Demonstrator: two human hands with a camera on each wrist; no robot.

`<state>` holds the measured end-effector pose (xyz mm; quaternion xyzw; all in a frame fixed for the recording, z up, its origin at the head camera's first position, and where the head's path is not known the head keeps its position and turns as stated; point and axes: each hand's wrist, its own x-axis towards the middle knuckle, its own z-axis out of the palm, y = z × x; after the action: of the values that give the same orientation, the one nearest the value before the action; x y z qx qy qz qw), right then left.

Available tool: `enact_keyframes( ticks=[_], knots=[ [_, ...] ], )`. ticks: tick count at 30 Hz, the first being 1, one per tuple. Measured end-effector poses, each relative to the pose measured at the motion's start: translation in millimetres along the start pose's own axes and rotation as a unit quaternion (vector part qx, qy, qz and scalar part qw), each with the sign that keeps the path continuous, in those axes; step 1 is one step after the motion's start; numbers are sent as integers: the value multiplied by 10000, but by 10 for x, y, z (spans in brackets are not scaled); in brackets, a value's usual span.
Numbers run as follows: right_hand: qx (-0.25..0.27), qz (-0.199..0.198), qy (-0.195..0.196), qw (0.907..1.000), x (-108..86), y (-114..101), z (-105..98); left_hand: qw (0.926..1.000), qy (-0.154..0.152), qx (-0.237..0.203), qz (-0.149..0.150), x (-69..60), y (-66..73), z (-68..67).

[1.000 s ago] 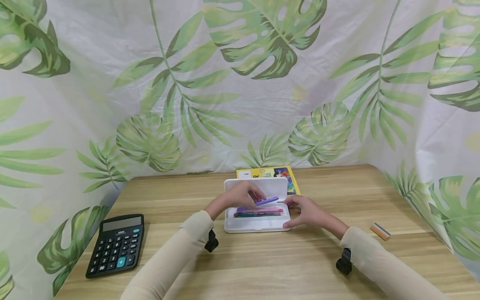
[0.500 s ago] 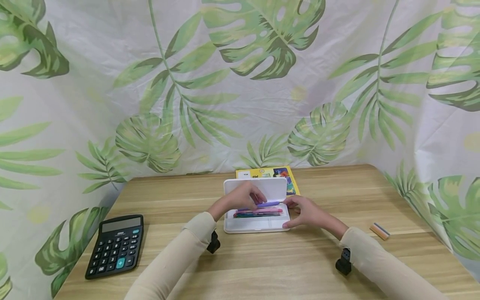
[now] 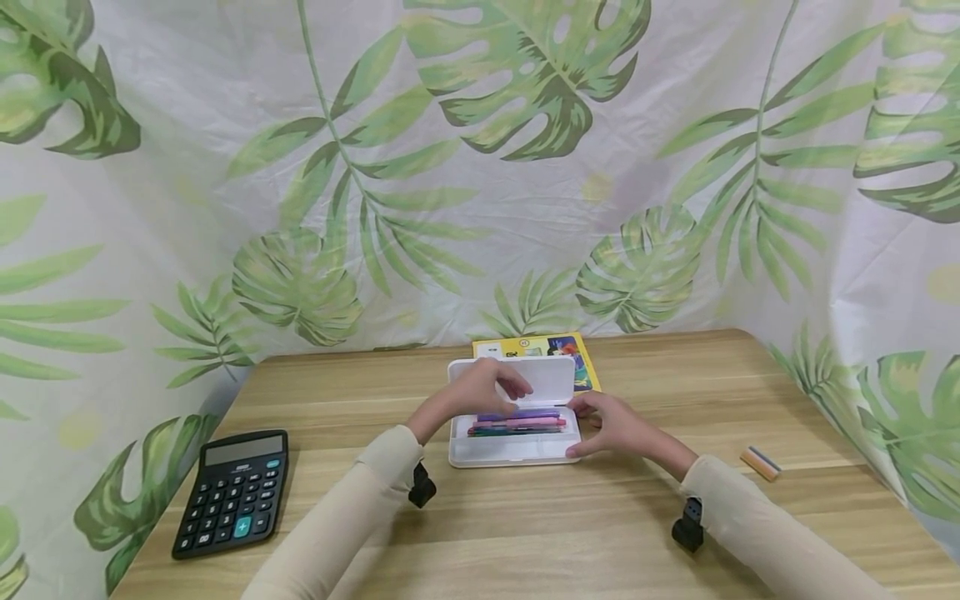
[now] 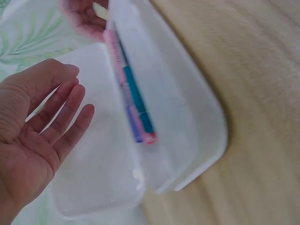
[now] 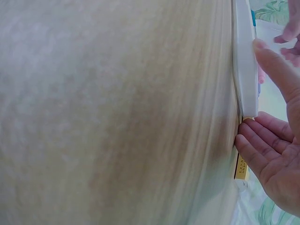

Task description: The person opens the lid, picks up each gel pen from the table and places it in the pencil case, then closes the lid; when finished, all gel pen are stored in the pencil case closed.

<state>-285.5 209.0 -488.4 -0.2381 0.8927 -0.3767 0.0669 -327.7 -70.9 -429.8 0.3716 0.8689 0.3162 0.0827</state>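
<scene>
A white pencil case lies on the table with its lid raised toward the back. Inside its rear compartment are a purple pen, a pink pen and a teal pen, lying lengthwise together. My left hand hovers over the case, fingers loosely bent and holding nothing; in the left wrist view they are apart from the pens. My right hand grips the case's right end, thumb on the front rim and fingers at the back corner.
Behind the lid lies a yellow book or box with a colourful picture. A black calculator is at the table's left. To the right sits a small striped block, possibly an eraser. A leaf-patterned curtain hangs behind the table.
My left hand has lowered the purple pen into the case beside the other pens, let it go and risen slightly. My right hand has stayed at the case's right end.
</scene>
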Motion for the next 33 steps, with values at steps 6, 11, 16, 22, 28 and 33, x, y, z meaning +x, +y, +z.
enact_keyframes(
  ticks=[6, 11, 16, 22, 28, 33],
  knots=[
    [44, -18, 25, 10000, -2, 16, -3, 9976, 586, -323, 200, 10, 123, -217],
    [130, 12, 2, 9999, 7, 26, 3, 9923, 1177, -310, 243, 53, 152, -379],
    [247, -24, -13, 9997, -4, 10, 10, 9931, 1145, -230, -37, 97, 88, -461],
    [287, -55, 14, 9996, -27, 12, 17, 9951, 900, -363, -169, 147, -28, -483],
    [231, -12, 26, 9997, -37, 13, 27, 9960, 689, -418, -396, 178, -109, -472],
    [162, -67, 9, 9998, -39, 5, 13, 9970, 528, -297, -478, 179, -133, -452]
  ],
)
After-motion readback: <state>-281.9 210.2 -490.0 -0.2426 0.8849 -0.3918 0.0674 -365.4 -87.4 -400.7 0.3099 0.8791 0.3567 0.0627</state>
